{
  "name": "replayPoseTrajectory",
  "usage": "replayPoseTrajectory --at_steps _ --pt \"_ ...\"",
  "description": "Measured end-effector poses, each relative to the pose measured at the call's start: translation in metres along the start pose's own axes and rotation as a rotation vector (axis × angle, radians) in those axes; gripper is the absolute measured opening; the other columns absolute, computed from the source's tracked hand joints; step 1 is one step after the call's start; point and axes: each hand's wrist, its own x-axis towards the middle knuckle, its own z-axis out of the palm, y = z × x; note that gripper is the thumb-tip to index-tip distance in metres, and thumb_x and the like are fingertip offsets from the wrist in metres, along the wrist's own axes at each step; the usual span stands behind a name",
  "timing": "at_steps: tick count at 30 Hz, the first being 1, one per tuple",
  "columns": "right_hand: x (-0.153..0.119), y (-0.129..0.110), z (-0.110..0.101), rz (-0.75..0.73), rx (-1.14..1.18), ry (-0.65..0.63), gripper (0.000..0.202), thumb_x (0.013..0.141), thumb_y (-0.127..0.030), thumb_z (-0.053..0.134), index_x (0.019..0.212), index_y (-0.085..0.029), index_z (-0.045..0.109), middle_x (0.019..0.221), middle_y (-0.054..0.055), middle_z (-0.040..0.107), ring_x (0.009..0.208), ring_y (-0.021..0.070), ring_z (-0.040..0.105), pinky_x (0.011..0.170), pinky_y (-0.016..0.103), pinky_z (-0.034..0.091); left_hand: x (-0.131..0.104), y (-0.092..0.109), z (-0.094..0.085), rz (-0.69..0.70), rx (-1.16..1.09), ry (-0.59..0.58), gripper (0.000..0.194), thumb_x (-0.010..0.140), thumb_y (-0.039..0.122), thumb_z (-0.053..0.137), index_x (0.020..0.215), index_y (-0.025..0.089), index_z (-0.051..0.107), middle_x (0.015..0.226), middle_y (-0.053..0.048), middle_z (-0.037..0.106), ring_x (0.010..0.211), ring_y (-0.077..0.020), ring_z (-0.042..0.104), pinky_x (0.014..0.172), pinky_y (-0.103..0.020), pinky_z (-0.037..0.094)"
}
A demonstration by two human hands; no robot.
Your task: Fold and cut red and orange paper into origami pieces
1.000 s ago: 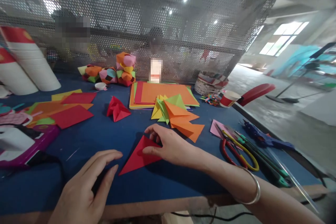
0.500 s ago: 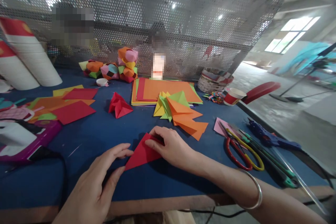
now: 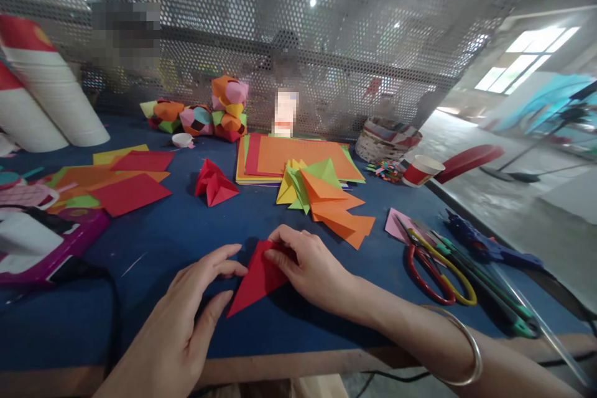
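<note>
A folded triangle of red paper point(image 3: 259, 280) lies at the front middle of the blue table. My right hand point(image 3: 310, 264) grips its right side between thumb and fingers. Beside its left edge, my left hand point(image 3: 200, 298) is open, thumb and fingers apart, with the fingertips close to the paper. Whether they touch it I cannot tell. Beyond my hands stands a folded red paper piece point(image 3: 214, 185). Folded orange sheets point(image 3: 326, 199) fan out to its right, with yellow and green ones among them.
Red sheets point(image 3: 135, 193) lie at left by a purple device point(image 3: 69, 242) with a black cable. Behind is a stack of coloured paper point(image 3: 298, 155). Scissors point(image 3: 433, 273), a green-handled cutter point(image 3: 494, 292) and a blue glue gun point(image 3: 489, 245) lie at right, near a paper cup point(image 3: 422, 171).
The red triangle has turned slightly, its left tip now lower and nearer me. My right hand keeps its grip; my left hand stays open beside it. The view has shifted a little.
</note>
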Motion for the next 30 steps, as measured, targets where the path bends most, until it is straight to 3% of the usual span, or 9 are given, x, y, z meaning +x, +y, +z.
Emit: replayPoseTrajectory --at_steps 8,12,15,19,23,30 --pt "-0.005 -0.004 -0.002 -0.009 0.013 0.008 0.01 0.101 -0.016 0.06 0.092 -0.021 0.059 0.073 -0.003 0.063 0.066 0.0148 0.056 0.069 0.027 0.039 0.001 0.005 0.003 -0.038 -0.078 -0.038 0.036 0.105 0.03 0.046 0.139 0.032 0.057 0.116 -0.004 0.081 0.103 -0.0191 0.08 0.082 -0.025 0.065" --pt "-0.004 -0.004 0.001 0.003 -0.024 0.008 0.007 0.1 -0.016 0.061 0.096 -0.021 0.061 0.079 0.0 0.068 0.072 0.0161 0.062 0.069 0.027 0.041 0.0 0.005 0.002 0.007 -0.027 -0.005 0.033 0.106 0.029 0.043 0.137 0.033 0.056 0.101 0.0 0.082 0.089 -0.0164 0.08 0.077 -0.023 0.064" --pt "-0.004 -0.002 0.006 -0.013 -0.101 0.019 0.002 0.101 -0.018 0.061 0.101 -0.02 0.062 0.09 0.004 0.073 0.082 0.019 0.067 0.074 0.03 0.044 -0.003 0.003 -0.003 0.038 0.047 0.006 0.031 0.108 0.036 0.042 0.136 0.034 0.055 0.101 0.004 0.083 0.09 -0.0146 0.08 0.079 -0.021 0.063" --pt "-0.002 -0.002 0.011 -0.02 -0.197 0.005 0.007 0.102 -0.02 0.059 0.108 -0.018 0.062 0.097 0.008 0.075 0.089 0.0217 0.069 0.078 0.032 0.046 -0.01 -0.002 -0.009 -0.013 0.072 -0.05 0.028 0.105 0.046 0.051 0.132 0.037 0.055 0.091 0.008 0.082 0.086 -0.0141 0.081 0.071 -0.019 0.061" --pt "-0.001 -0.005 0.012 -0.029 -0.289 -0.018 0.007 0.103 -0.019 0.058 0.108 -0.017 0.062 0.097 0.008 0.075 0.088 0.0223 0.069 0.078 0.034 0.046 -0.015 -0.002 -0.006 -0.059 0.133 -0.032 0.029 0.104 0.048 0.051 0.131 0.038 0.057 0.101 0.007 0.082 0.09 -0.0158 0.08 0.064 -0.022 0.06" --pt "0.001 -0.012 0.013 -0.034 -0.415 -0.077 0.008 0.105 -0.02 0.055 0.105 -0.016 0.063 0.102 0.01 0.076 0.091 0.0241 0.069 0.083 0.037 0.047 -0.016 0.016 0.011 -0.066 0.206 0.094 0.034 0.105 0.054 0.05 0.126 0.029 0.059 0.087 0.003 0.078 0.087 -0.0231 0.076 0.089 -0.039 0.059"
